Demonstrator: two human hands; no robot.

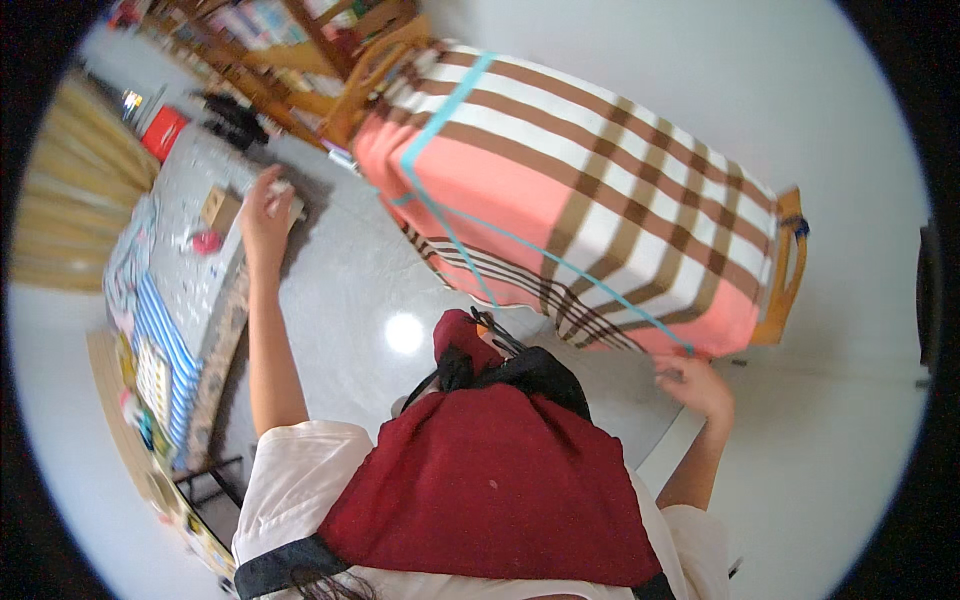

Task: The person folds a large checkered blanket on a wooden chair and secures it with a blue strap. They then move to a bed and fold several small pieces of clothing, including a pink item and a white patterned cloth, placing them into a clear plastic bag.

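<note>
A pink, white and brown checked cloth (525, 161) with turquoise stripes covers a long piece of wooden furniture in front of me. Its near side hangs down in folds toward the floor. My right hand (697, 386) is at the cloth's lower right corner, fingers bent against the hem; blur hides whether they grip it. Off to the left, my left hand (268, 214) is raised with curled fingers, apart from the cloth and over the edge of a bed (184, 172) in this view. Something whitish shows by its fingertips, too blurred to tell if it is held.
Wooden end frames (784, 270) stick out past the cloth. A wooden bookcase (300, 60) stands behind at the left. On the bed lie a small box (220, 208), a pink object (206, 241) and a blue striped cloth (169, 322). A yellowish curtain (82, 187) hangs beyond.
</note>
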